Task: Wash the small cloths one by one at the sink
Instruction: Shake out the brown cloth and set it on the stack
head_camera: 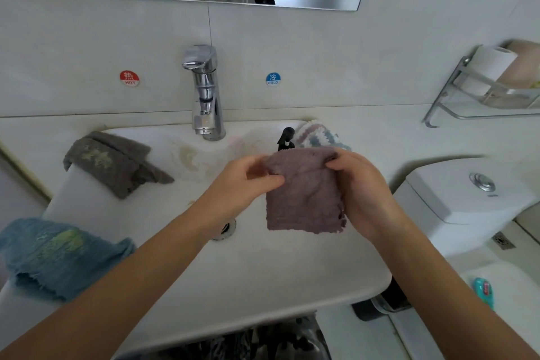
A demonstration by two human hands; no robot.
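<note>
Mauve terry, small square: the purple cloth (304, 196) hung spread over the basin of the sink (233, 278), held up by its top edge, off the porcelain. Left hand (248, 181) pinched the upper left corner, thumb in front and fingers curled behind. Right hand (359, 184) gripped the upper right corner the same way, fingers folded over the hem. Both hands were closed on the one cloth, with nothing else in them.

Faucet (204, 90) stood behind the cloth and to its left; no water showed at the spout. Whether the cloth was wet or dry could not be told.

Other cloths waited round the rim: grey cloth (114, 162) draped on the back left edge, blue cloth (55, 254) over the front left edge, a pale knitted cloth (317, 134) at the back right beside a black pump dispenser (286, 139).

Judgement: this looked like the start of one cloth's turn, opened out for inspection before wetting or rubbing. Next move would likely need one hand freed for the faucet lever, the other keeping the cloth over the basin, then carrying it leftward under the spout.
</note>
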